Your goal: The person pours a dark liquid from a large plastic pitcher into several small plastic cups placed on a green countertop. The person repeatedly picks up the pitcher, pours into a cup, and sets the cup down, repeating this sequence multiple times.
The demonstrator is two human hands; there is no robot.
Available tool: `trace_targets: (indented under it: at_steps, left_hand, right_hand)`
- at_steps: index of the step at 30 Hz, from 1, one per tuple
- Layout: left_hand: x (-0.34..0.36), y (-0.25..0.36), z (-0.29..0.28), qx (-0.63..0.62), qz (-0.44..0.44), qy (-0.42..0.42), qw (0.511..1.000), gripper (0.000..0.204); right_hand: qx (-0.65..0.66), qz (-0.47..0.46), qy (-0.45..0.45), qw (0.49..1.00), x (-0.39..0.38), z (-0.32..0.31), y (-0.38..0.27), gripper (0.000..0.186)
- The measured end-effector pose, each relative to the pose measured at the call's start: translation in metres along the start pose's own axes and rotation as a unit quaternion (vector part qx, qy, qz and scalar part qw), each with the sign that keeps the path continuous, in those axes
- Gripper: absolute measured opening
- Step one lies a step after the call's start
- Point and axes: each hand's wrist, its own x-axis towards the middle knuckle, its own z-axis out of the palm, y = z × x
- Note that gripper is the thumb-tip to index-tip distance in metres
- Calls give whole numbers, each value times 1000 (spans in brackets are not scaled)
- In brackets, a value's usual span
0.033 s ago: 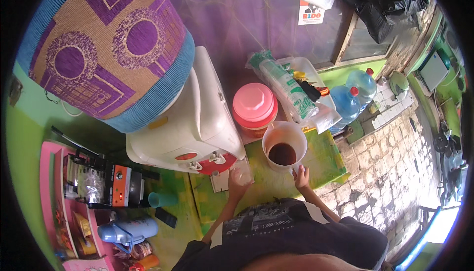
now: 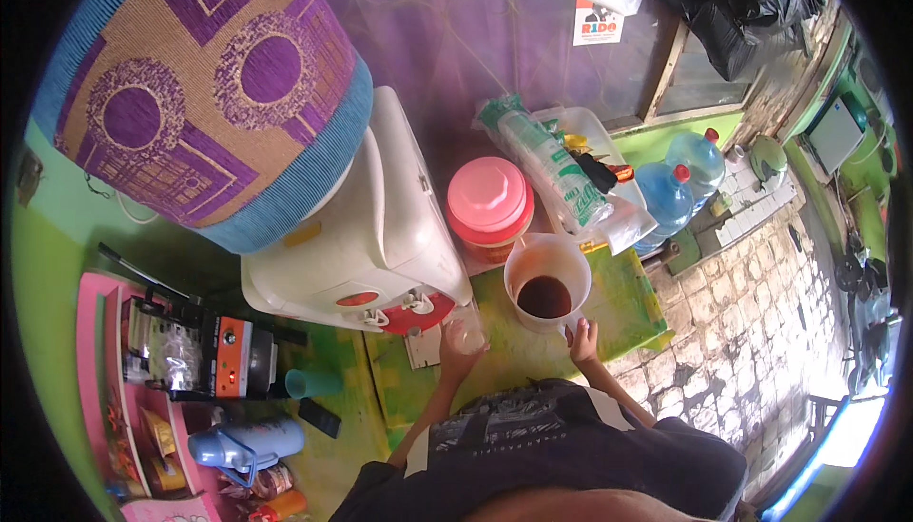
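My left hand [image 2: 457, 356] grips a clear cup [image 2: 468, 331] just below the taps of a white water dispenser [image 2: 333, 275] with red panels; whether the cup has liquid in it is unclear. My right hand [image 2: 583, 341] holds the handle of a translucent pitcher [image 2: 518, 299], which has dark brown liquid inside. The pitcher stands over the yellow-green tabletop [image 2: 618, 303]. Behind it is a pink-lidded red container [image 2: 488, 197], beside a long sleeve of stacked plastic cups [image 2: 542, 161].
A patterned covered bottle [image 2: 219, 94] tops the dispenser. At left are a pink shelf [image 2: 90, 332], teal cup [image 2: 301, 383], blue thermos [image 2: 247, 446] and phone [image 2: 320, 416]. Two water jugs [image 2: 666, 199] stand at right, above a tiled floor [image 2: 723, 332].
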Motion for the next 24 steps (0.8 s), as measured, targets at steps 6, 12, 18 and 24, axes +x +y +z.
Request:
trace_targets:
  at_steps: [6, 12, 18, 24]
  left_hand:
    - [24, 28, -6, -43, -14, -60, 997, 81]
    - [19, 34, -9, -106, 36, 1, 994, 88]
    - [9, 39, -13, -125, 27, -22, 992, 86]
    - [12, 64, -25, -68, 39, -19, 997, 90]
  right_hand:
    - [-136, -201, -37, 969, 9, -29, -16, 62]
    - [-173, -176, -174, 953, 2, -15, -103, 63]
    - [-245, -122, -265, 925, 1, 15, -203, 50]
    - [-393, -226, -198, 869, -10, 31, -260, 36]
